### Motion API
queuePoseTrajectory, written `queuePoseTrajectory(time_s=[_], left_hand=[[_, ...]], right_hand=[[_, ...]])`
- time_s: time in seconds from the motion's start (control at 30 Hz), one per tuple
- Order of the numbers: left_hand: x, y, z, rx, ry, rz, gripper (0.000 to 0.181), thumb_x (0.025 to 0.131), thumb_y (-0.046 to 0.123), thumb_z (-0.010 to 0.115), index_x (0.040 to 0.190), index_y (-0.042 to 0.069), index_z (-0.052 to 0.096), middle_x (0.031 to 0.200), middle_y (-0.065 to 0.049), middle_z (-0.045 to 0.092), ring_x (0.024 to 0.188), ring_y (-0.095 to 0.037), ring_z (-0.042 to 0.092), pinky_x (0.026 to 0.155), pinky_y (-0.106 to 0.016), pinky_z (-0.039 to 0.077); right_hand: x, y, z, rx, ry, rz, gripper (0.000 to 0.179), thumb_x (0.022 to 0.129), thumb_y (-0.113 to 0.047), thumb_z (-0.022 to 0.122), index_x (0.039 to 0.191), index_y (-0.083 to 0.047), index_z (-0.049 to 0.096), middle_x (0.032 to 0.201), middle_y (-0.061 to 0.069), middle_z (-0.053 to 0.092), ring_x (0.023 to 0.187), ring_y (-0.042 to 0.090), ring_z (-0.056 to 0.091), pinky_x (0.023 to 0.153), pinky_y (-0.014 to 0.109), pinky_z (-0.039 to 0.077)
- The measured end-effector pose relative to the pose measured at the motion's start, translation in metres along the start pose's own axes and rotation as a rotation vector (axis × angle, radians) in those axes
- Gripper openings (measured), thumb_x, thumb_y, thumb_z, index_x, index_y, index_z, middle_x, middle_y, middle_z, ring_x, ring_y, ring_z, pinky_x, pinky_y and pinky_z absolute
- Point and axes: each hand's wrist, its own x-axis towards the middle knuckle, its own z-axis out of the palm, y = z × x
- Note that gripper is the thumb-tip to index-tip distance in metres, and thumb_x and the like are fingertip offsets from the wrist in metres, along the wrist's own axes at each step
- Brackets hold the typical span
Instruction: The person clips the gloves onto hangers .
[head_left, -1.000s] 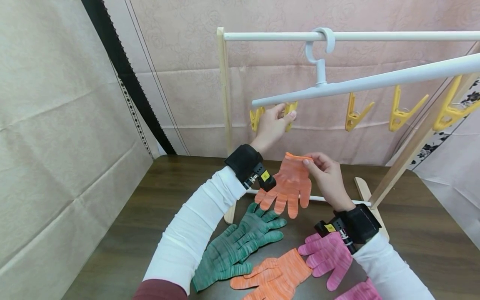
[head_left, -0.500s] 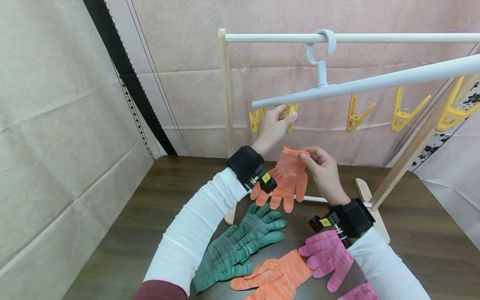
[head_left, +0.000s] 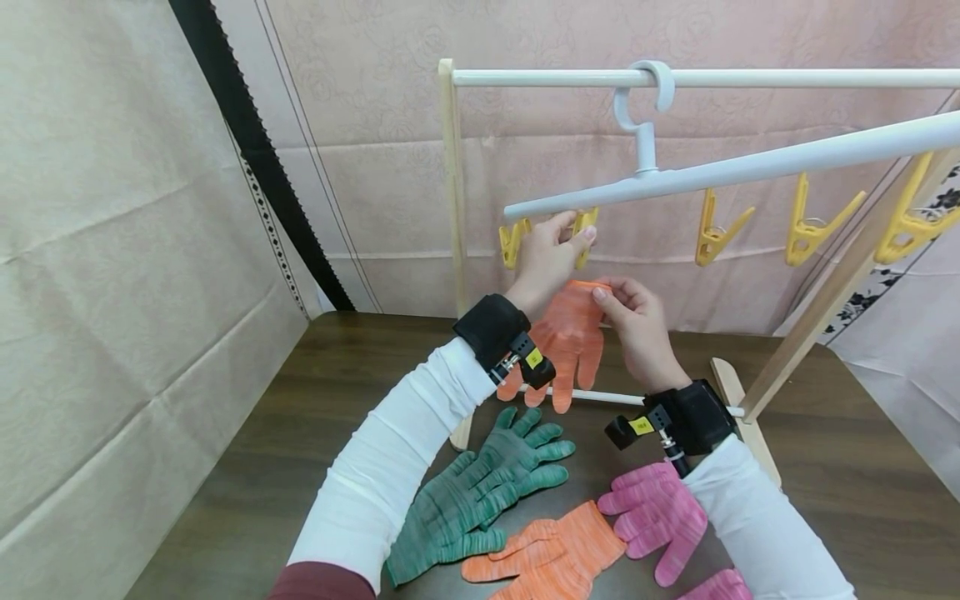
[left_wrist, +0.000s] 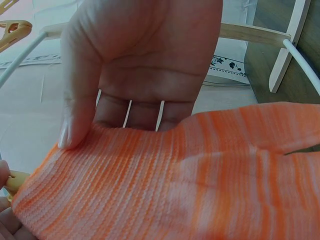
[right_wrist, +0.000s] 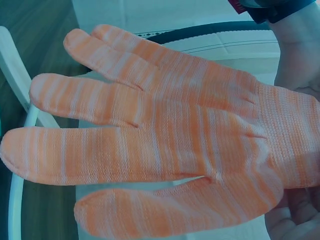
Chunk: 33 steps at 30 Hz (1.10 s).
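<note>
In the head view my left hand (head_left: 546, 258) is raised under the left end of the light blue hanger (head_left: 720, 172). It pinches a yellow clothespin (head_left: 587, 219) hanging there; in the left wrist view those fingers show at the lower left edge. My right hand (head_left: 640, 325) grips an orange striped glove (head_left: 572, 333) by its cuff, between thumb and fingers. The glove hangs fingers down, just below my left hand, partly hidden by the left wrist camera. In the right wrist view the glove (right_wrist: 190, 125) fills most of the picture, with its cuff toward the right.
Another yellow clothespin (head_left: 511, 243) hangs left of my left hand, and several more hang at the right. The hanger hooks over a white rod (head_left: 525, 78) on a wooden stand. Green gloves (head_left: 480, 492), an orange glove (head_left: 558, 550) and pink gloves (head_left: 656, 517) lie on the table.
My right hand has lifted the orange glove up and to the left, bringing its cuff nearer the left hand and clothespin. The left hand stays almost in place.
</note>
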Motion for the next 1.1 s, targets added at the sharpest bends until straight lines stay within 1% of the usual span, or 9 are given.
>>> queuePoseTrajectory(time_s=[0.1,0.3,0.43,0.57,0.73,0.83,1.0,1.1], left_hand=[[0.000,0.000,0.000,0.013,-0.002,0.001,0.043,0.088,0.032,0.051,0.129,0.022,0.045,0.101,0.004,0.064,0.089,-0.006,0.057,0.065,-0.019,0.040],[0.000,0.000,0.001,0.082,0.010,0.044,0.041,0.089,0.031,0.050,0.128,0.020,0.046,0.104,0.003,0.065,0.092,-0.007,0.058,0.067,-0.019,0.040],[0.001,0.001,0.001,0.105,0.011,0.055,0.042,0.089,0.031,0.050,0.129,0.019,0.046,0.107,0.002,0.064,0.097,-0.007,0.057,0.072,-0.020,0.041],[0.002,0.002,0.001,0.104,0.011,0.051,0.042,0.089,0.031,0.051,0.129,0.019,0.046,0.110,0.003,0.062,0.097,-0.007,0.055,0.076,-0.020,0.041],[0.001,0.003,0.001,0.097,0.009,0.048,0.042,0.089,0.030,0.051,0.129,0.018,0.046,0.105,0.002,0.063,0.090,-0.006,0.056,0.070,-0.017,0.039],[0.001,0.002,0.001,0.094,0.009,0.052,0.043,0.089,0.029,0.051,0.129,0.017,0.046,0.104,0.001,0.063,0.087,-0.008,0.056,0.066,-0.016,0.038],[0.001,0.001,0.001,0.067,-0.001,0.053,0.043,0.089,0.028,0.050,0.130,0.016,0.045,0.105,0.000,0.064,0.089,-0.007,0.058,0.064,-0.015,0.038],[0.001,0.000,0.001,0.049,-0.006,0.050,0.043,0.089,0.028,0.050,0.130,0.016,0.044,0.106,-0.001,0.065,0.093,-0.006,0.059,0.065,-0.014,0.038]], right_hand=[[0.002,0.000,0.002,0.014,0.004,-0.007,0.010,0.089,-0.016,0.052,0.096,-0.011,0.055,0.084,-0.006,0.062,0.073,0.004,0.058,0.064,0.018,0.048],[0.005,-0.001,0.005,0.041,0.013,-0.002,0.010,0.088,-0.017,0.053,0.096,-0.012,0.057,0.082,-0.006,0.062,0.071,0.004,0.058,0.063,0.018,0.049],[0.008,-0.003,0.007,0.061,0.019,0.005,0.011,0.087,-0.017,0.054,0.096,-0.011,0.057,0.081,-0.006,0.063,0.070,0.005,0.058,0.063,0.018,0.048],[0.012,-0.004,0.008,0.108,0.019,0.008,0.011,0.088,-0.016,0.053,0.096,-0.009,0.056,0.081,-0.005,0.062,0.069,0.006,0.057,0.061,0.017,0.047],[0.014,-0.005,0.009,0.160,0.013,0.026,0.010,0.089,-0.015,0.052,0.096,-0.009,0.055,0.081,-0.003,0.061,0.067,0.006,0.056,0.058,0.018,0.045],[0.015,-0.006,0.010,0.172,0.006,0.034,0.011,0.089,-0.015,0.050,0.097,-0.008,0.054,0.082,-0.002,0.060,0.068,0.007,0.055,0.058,0.018,0.045],[0.017,-0.008,0.011,0.179,0.007,0.029,0.012,0.089,-0.015,0.050,0.098,-0.007,0.053,0.083,-0.001,0.059,0.068,0.007,0.054,0.059,0.018,0.045],[0.018,-0.009,0.012,0.191,0.014,0.032,0.011,0.089,-0.015,0.051,0.096,-0.007,0.052,0.082,-0.001,0.059,0.069,0.007,0.054,0.060,0.018,0.045]])
